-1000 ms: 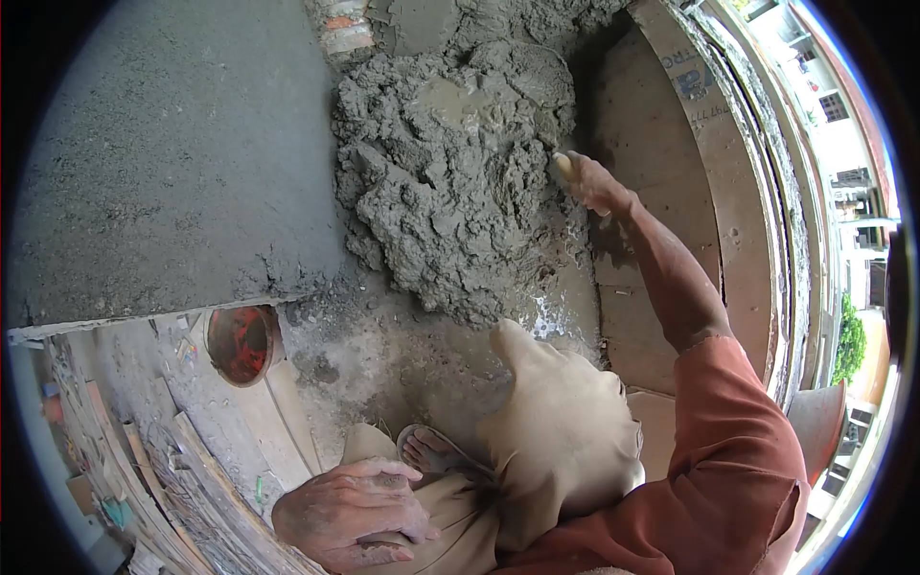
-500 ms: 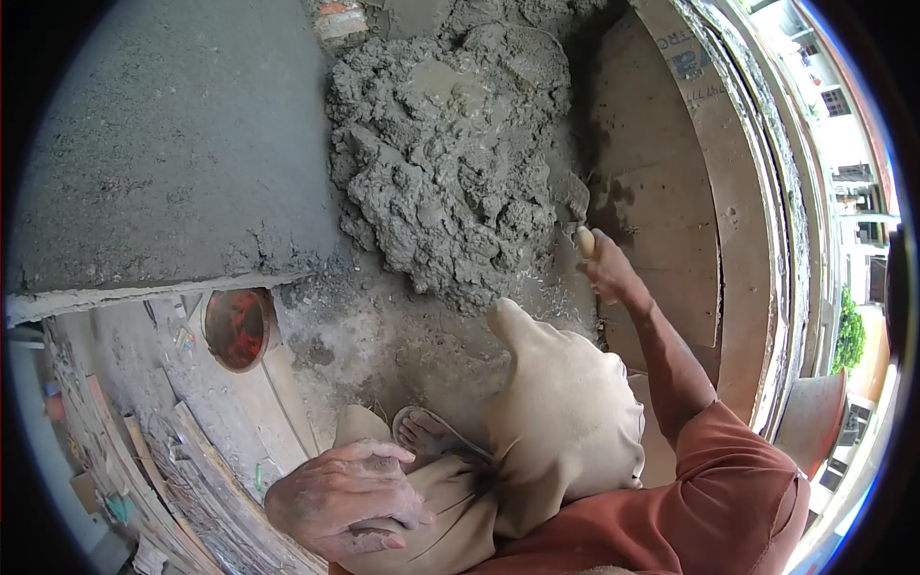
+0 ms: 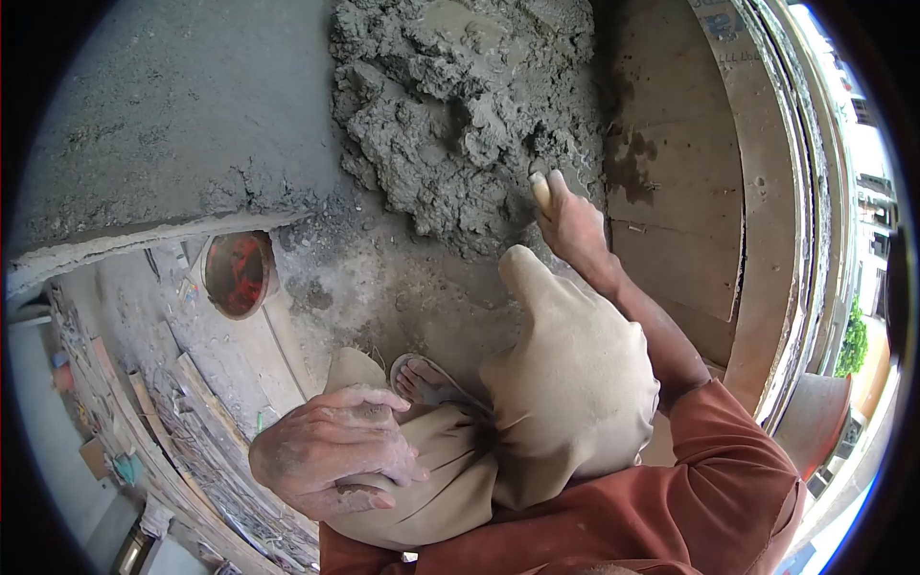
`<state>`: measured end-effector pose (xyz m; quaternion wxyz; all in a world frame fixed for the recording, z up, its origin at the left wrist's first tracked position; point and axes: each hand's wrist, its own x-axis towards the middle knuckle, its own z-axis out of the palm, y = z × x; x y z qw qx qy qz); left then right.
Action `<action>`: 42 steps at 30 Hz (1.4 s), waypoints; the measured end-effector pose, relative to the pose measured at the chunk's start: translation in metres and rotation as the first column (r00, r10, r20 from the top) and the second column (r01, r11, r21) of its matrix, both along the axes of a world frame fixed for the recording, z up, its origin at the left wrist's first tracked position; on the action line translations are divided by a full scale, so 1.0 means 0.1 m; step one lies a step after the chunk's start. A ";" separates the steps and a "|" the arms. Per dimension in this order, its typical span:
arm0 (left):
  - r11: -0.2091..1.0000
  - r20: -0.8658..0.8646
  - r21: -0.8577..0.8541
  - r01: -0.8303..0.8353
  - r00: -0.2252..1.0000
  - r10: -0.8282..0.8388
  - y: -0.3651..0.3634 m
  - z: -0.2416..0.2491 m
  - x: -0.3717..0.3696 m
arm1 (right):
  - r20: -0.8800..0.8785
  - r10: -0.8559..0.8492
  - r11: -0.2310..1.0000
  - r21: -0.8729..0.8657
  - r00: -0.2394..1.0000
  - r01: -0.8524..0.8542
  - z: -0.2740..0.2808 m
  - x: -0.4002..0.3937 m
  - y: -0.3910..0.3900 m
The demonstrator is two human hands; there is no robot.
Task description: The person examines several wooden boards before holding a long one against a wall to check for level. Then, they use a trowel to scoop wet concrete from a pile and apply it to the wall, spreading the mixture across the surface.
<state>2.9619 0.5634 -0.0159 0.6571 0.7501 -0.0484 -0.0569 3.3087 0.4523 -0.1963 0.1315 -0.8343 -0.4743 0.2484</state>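
My right hand is closed around the pale wooden handle of a trowel. The trowel's blade cannot be made out against the wet grey mortar. That mortar lies in a thick, lumpy heap in front of me, and my right hand is at its near right edge. My left hand, dusty with cement, rests on my left knee with its fingers loosely bent over the tan trousers; it holds nothing.
A bucket with a red, mortar-smeared inside stands left of the heap, below the edge of a grey cement slab. Boards form a wall on the right. Wood strips lie at lower left. My sandalled foot is between.
My right hand has moved left with the trowel, to the heap's near side, and the blade no longer shows. The view has shifted, so the heap sits higher. My left hand stays on the knee.
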 end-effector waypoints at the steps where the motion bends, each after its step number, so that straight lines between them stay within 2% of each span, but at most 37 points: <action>1: 1.000 -0.001 0.001 -0.001 1.000 0.001 0.01 0.03 0.02 | 0.175 0.092 0.995 -0.042 0.980 -0.086 -0.04 0.09 0.00; 2: 1.000 -0.005 -0.005 -0.014 1.000 0.014 0.02 0.06 0.08 | 0.204 0.116 0.986 -0.138 0.972 -0.088 0.19 0.13 0.04; 5: 0.999 -0.013 -0.033 -0.024 1.000 0.023 0.03 0.04 0.06 | 0.241 -0.054 0.999 0.017 0.969 0.051 0.32 0.10 -0.11; 6: 0.999 -0.006 -0.039 -0.014 1.000 0.014 0.04 0.02 0.05 | 0.243 -0.050 0.999 0.023 0.969 0.045 0.35 0.10 -0.15; 8: 0.999 -0.002 -0.049 -0.006 1.000 0.006 0.05 -0.03 0.10 | -0.055 0.044 0.999 0.030 0.998 -0.042 0.41 0.07 -0.31; 9: 0.998 0.003 -0.060 0.001 1.000 0.000 0.06 -0.04 0.12 | -0.282 0.064 0.998 0.010 0.957 -0.063 0.47 0.01 -0.34; 10: 0.999 0.003 -0.054 0.008 1.000 -0.008 0.06 -0.05 0.13 | -0.522 0.054 0.992 -0.068 0.852 -0.104 0.32 -0.01 -0.47; 11: 0.999 0.013 -0.046 0.026 1.000 -0.025 0.07 -0.07 0.14 | -0.879 -0.111 0.988 -0.147 0.463 -0.041 0.45 -0.13 -0.55; 12: 0.998 0.024 -0.039 0.042 0.999 -0.041 0.07 -0.08 0.15 | -0.937 -0.223 0.974 -0.227 0.269 0.017 0.78 -0.33 -0.56; 13: 0.998 0.026 -0.038 0.051 0.998 -0.050 0.07 -0.07 0.15 | -0.937 -0.224 0.974 -0.225 0.269 0.025 0.78 -0.37 -0.54; 19: 0.999 -0.018 -0.010 0.036 0.999 -0.036 -0.05 0.05 0.03 | -0.845 -0.392 0.920 -0.357 0.364 0.160 0.56 -0.37 -0.47; 20: 1.000 -0.015 -0.004 0.008 1.000 -0.008 -0.07 0.06 -0.01 | -0.770 -0.165 0.977 -0.213 0.616 -0.005 0.24 -0.25 -0.43; 21: 1.000 -0.005 -0.002 -0.028 1.000 0.028 -0.08 0.05 -0.02 | -0.608 0.098 0.970 -0.118 0.788 -0.212 -0.05 -0.05 -0.34; 23: 1.000 0.016 0.011 -0.013 1.000 0.013 -0.08 0.05 -0.02 | -0.715 -0.145 0.983 -0.182 0.684 0.018 0.35 0.05 -0.08; 24: 1.000 0.020 0.029 -0.001 1.000 0.000 -0.09 0.07 -0.02 | -0.713 -0.155 0.981 -0.192 0.684 0.022 0.40 0.05 -0.02; 25: 1.000 0.022 0.024 0.006 1.000 -0.006 -0.09 0.08 -0.02 | -0.522 -0.032 0.999 -0.039 0.853 0.014 0.45 0.05 0.05; 26: 1.000 -0.009 0.008 -0.007 1.000 0.007 -0.07 0.08 -0.01 | -0.270 0.065 0.993 0.112 0.961 -0.036 0.50 0.06 0.10; 27: 1.000 -0.045 -0.009 -0.018 0.999 0.018 -0.07 0.09 0.00 | -0.265 0.058 0.993 0.113 0.962 -0.029 0.55 0.04 0.12; 29: 1.000 -0.027 0.004 -0.019 0.999 0.019 -0.08 0.09 0.05 | 0.127 0.047 0.960 0.269 0.991 -0.080 0.63 0.01 0.16; 31: 1.000 -0.013 0.007 -0.030 0.999 0.031 -0.08 0.08 0.05 | 0.146 0.058 0.949 0.299 0.988 -0.100 0.54 -0.02 0.08; 33: 1.000 0.006 -0.001 -0.013 1.000 0.013 -0.07 0.06 0.01 | 0.247 0.129 0.987 0.063 0.961 -0.148 0.36 0.03 -0.06; 35: 1.000 0.000 0.017 -0.011 1.000 0.011 -0.08 0.09 -0.02 | 0.236 0.148 0.988 0.004 0.960 -0.154 0.30 0.07 -0.29; 37: 0.999 -0.005 0.031 -0.012 1.000 0.012 -0.09 0.09 -0.04 | 0.242 -0.144 0.989 0.058 0.960 0.134 0.09 0.12 -0.51; 39: 1.000 0.002 0.013 -0.025 1.000 0.025 -0.10 0.08 -0.04 | 0.275 -0.290 0.955 0.023 0.917 0.295 -0.04 0.33 -0.63; 41: 1.000 0.010 0.016 -0.015 1.000 0.015 -0.08 0.07 -0.02 | 0.271 -0.306 0.947 -0.009 0.913 0.320 -0.14 0.43 -0.62; 42: 1.000 0.019 0.021 -0.009 1.000 0.008 -0.07 0.07 0.00 | 0.241 -0.302 0.937 -0.103 0.922 0.334 -0.21 0.42 -0.58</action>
